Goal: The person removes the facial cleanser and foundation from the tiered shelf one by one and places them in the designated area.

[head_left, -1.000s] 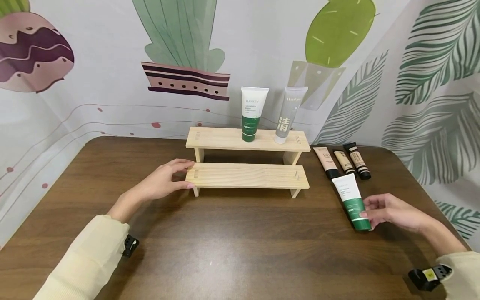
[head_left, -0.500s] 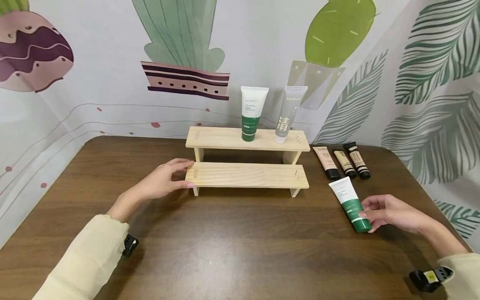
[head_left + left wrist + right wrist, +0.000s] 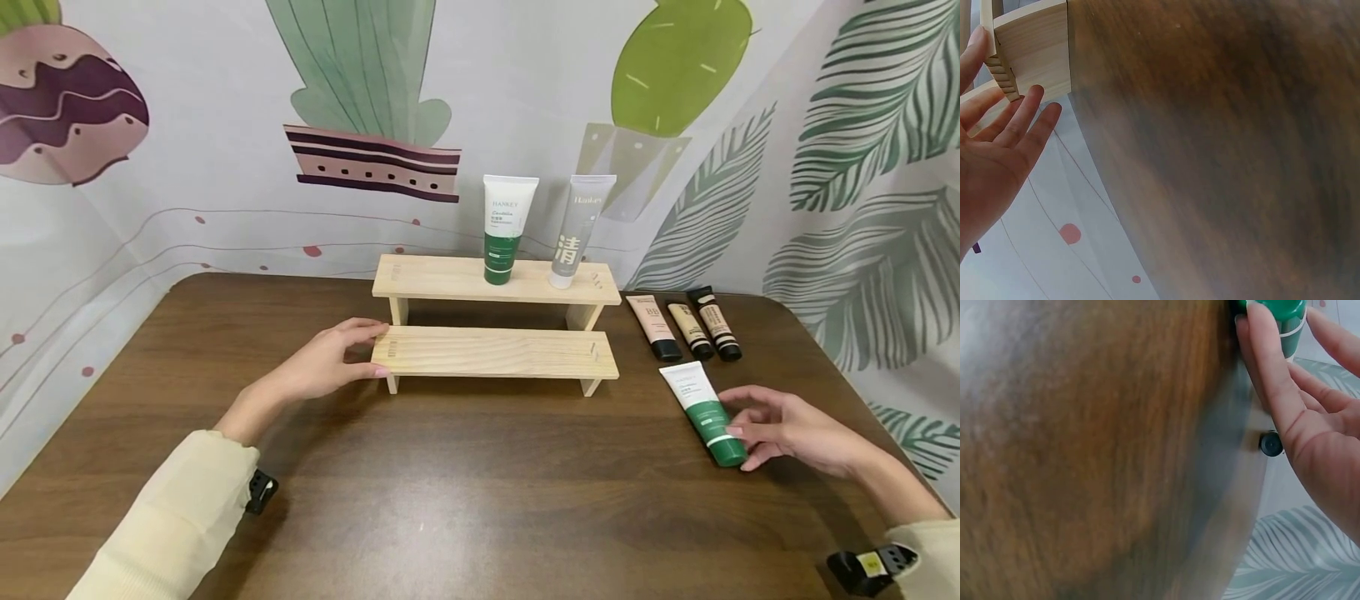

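My left hand (image 3: 322, 360) holds the left end of the lower step of a two-step wooden display stand (image 3: 495, 350), thumb at the front edge and fingers at the back. In the left wrist view its other fingers (image 3: 1035, 125) spread beside the pale board (image 3: 1038, 47). A white-and-green squeeze tube (image 3: 703, 412) lies slanted on the table at the right. Beside its green cap end is my right hand (image 3: 795, 433), fingers loosened and thumb tip at the tube's edge. The right wrist view shows the green cap (image 3: 1282, 309) by the fingertips.
On the upper step stand another white-and-green tube (image 3: 501, 233) and a grey tube (image 3: 577, 233). Behind the lying tube are a pink BB cream tube (image 3: 651, 321), a small beige tube (image 3: 688, 325) and a black-ended tube (image 3: 716, 321). A printed cloth (image 3: 225, 150) hangs behind the table (image 3: 465, 500).
The white-and-green tube has come down slightly toward me and lies on the table. My right hand has loosened from it and shifted a little right. The left hand has stayed still.
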Action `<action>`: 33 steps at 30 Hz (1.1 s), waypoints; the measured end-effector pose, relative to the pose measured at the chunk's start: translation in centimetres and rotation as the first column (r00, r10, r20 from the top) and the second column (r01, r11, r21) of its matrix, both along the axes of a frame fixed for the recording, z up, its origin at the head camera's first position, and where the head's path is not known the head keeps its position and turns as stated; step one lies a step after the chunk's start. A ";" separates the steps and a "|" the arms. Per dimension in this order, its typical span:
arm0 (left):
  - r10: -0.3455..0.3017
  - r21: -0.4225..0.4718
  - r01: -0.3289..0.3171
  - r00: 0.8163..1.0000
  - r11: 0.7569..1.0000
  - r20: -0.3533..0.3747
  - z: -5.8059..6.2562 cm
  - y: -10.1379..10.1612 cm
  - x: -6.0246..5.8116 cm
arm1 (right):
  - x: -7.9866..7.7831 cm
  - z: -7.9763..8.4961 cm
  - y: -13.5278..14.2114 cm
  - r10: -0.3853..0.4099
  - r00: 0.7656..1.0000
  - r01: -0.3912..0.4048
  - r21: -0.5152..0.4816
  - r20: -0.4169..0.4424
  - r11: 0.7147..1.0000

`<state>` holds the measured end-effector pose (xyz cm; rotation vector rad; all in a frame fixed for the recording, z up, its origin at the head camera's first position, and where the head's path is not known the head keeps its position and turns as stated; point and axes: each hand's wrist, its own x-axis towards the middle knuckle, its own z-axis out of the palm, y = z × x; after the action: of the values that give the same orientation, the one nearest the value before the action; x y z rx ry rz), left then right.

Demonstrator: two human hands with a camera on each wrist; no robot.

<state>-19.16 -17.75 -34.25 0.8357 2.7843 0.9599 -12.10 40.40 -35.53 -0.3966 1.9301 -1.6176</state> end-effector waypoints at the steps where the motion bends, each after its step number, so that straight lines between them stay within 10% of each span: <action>1: -0.001 -0.004 0.001 1.000 1.000 -0.008 0.0 0.0 0.0 | 0.0 0.0 0.0 0.005 1.000 -0.005 -0.010 0.003 1.000; 33: 0.002 -0.019 -0.002 1.000 1.000 -0.008 0.2 0.0 0.2 | -0.1 0.0 -0.3 0.001 1.000 -0.001 0.031 0.013 1.000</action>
<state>-18.94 -17.75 -34.04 0.8370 2.7967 0.9315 -12.16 40.05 -35.55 -0.3738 1.9426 -1.5843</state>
